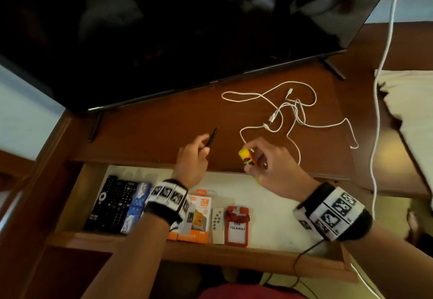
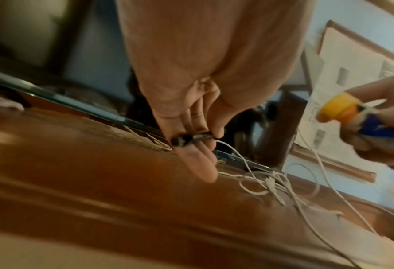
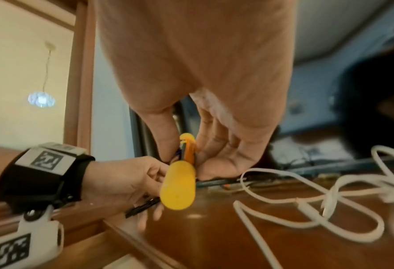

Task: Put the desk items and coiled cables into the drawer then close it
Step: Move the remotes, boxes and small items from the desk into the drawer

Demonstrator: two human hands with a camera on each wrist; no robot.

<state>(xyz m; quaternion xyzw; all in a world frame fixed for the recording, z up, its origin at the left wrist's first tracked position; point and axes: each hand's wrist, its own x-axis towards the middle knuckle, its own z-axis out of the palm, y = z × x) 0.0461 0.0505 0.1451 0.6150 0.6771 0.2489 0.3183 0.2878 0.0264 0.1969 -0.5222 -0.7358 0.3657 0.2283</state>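
My left hand (image 1: 194, 155) pinches a black pen (image 1: 212, 136) just above the wooden desk (image 1: 152, 132), near its front edge; the pen (image 2: 191, 139) lies between thumb and fingers in the left wrist view. My right hand (image 1: 260, 158) grips a yellow-capped glue stick (image 1: 246, 156), also seen as a yellow glue stick (image 3: 178, 185) in the right wrist view. Loose white cables (image 1: 283, 111) lie tangled on the desk behind the right hand. The open drawer (image 1: 269, 195) sits below both wrists.
In the drawer lie a black remote (image 1: 110, 202), a blue box (image 1: 137, 207), an orange charger pack (image 1: 199, 216), a small white remote (image 1: 218, 225) and a red badge holder (image 1: 237, 226). A large TV (image 1: 164, 29) stands behind the desk. Another white cable (image 1: 379, 87) hangs at the right.
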